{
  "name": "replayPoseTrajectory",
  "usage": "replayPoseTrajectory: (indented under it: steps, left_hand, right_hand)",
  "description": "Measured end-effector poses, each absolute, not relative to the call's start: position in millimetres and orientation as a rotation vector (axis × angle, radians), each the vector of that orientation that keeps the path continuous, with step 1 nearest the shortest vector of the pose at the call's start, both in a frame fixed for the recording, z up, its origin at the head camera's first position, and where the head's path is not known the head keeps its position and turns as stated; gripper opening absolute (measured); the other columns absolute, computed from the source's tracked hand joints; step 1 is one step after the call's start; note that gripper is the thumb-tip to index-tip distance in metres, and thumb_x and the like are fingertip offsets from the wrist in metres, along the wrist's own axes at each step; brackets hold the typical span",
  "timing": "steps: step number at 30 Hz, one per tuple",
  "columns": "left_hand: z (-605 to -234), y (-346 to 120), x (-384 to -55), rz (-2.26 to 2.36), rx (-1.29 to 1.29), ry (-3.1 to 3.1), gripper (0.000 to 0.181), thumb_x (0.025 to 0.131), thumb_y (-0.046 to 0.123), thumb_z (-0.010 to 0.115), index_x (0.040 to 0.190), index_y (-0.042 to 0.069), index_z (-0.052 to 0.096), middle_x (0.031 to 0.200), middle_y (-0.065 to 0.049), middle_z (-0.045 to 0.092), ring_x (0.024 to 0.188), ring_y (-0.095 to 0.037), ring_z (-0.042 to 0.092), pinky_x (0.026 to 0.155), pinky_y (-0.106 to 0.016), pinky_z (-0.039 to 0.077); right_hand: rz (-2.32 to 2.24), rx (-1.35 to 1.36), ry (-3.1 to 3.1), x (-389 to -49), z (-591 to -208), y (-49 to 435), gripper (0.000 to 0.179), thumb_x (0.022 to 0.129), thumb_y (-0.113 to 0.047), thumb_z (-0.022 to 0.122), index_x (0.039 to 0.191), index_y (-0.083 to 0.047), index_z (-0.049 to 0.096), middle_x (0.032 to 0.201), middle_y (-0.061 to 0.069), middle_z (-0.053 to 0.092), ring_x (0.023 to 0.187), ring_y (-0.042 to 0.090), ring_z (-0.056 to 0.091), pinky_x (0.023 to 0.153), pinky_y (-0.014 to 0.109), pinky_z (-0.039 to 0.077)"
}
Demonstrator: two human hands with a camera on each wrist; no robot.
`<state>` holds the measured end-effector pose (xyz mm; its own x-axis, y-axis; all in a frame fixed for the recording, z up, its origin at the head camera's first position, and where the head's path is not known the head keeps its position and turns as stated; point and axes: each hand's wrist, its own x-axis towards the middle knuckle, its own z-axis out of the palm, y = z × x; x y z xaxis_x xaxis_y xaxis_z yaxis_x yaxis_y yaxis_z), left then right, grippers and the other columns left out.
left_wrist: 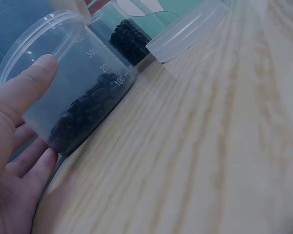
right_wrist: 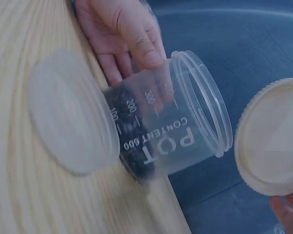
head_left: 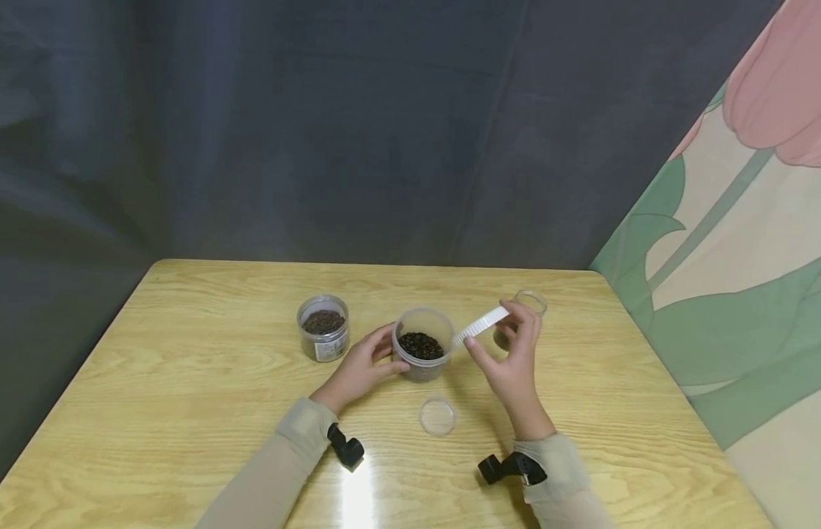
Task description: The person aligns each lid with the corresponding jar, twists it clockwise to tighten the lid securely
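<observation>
My left hand [head_left: 365,365] grips a translucent plastic measuring pot [head_left: 422,373] from its left side, thumb near the rim and fingers round the wall. The pot stands upright without a cover, and dark beans [left_wrist: 85,112] fill its lower part. White volume marks and the word "POT" show on its wall in the right wrist view. Just right of the pot, my right hand [head_left: 516,367] holds a white lid [head_left: 481,325] with a ribbed edge, tilted, between thumb and fingers. The lid's hollow underside [right_wrist: 276,139] appears in the right wrist view.
A translucent lid [head_left: 438,417] lies on the wooden table [head_left: 205,411] in front of the pot. To the left stands an uncovered clear jar [head_left: 323,345] with brown contents. Another clear jar [head_left: 531,297], partly hidden by my right hand, holds dark beans.
</observation>
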<state>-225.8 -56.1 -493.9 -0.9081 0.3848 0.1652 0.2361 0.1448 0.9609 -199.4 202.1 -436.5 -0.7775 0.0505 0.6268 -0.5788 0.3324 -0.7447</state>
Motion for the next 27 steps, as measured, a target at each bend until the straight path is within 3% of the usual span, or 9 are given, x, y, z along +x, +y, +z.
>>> replayPoseTrajectory:
  steps: [9, 15, 20, 27]
  left_hand:
    - [-494, -58, -226, 1.894, 0.632, 2.232, 0.078, 0.089, 0.011, 0.079, 0.155, 0.004, 0.038, 0.152, -0.02, 0.045, 0.141, -0.034, 0.044, 0.117, -0.034, 0.039]
    - [-495, -58, -227, 1.91, 0.648, 2.224, 0.077, 0.089, 0.008, 0.078, 0.154, 0.003, 0.038, 0.153, -0.022, 0.044, 0.141, -0.036, 0.044, 0.117, -0.039, 0.038]
    - [-497, -58, -228, 1.905, 0.648, 2.226, 0.077, 0.089, 0.01, 0.078, 0.154, 0.003, 0.038, 0.153, -0.02, 0.044, 0.141, -0.035, 0.044, 0.117, -0.037, 0.039]
    - [-495, -59, -227, 1.898, 0.641, 2.228, 0.078, 0.089, 0.013, 0.079, 0.155, 0.005, 0.038, 0.153, -0.019, 0.044, 0.141, -0.034, 0.044, 0.117, -0.035, 0.039]
  right_hand:
    - [1.629, 0.522, -1.912, -205, -443, 190, 0.078, 0.077, 0.01, 0.074, 0.137, 0.007, 0.025, 0.138, 0.012, 0.033, 0.122, 0.022, 0.041, 0.11, 0.033, 0.041]
    - [1.666, 0.582, -1.88, -207, -448, 188, 0.075, 0.072, 0.013, 0.076, 0.126, 0.012, 0.023, 0.142, 0.012, 0.03, 0.131, 0.031, 0.034, 0.117, 0.03, 0.037]
    - [1.671, 0.64, -1.882, -208, -453, 189, 0.074, 0.07, 0.014, 0.076, 0.12, 0.014, 0.021, 0.14, 0.022, 0.03, 0.127, 0.033, 0.037, 0.113, 0.028, 0.042]
    - [1.648, 0.688, -1.897, -210, -460, 190, 0.074, 0.071, 0.008, 0.079, 0.119, 0.014, 0.023, 0.139, 0.035, 0.025, 0.13, 0.031, 0.036, 0.114, 0.03, 0.042]
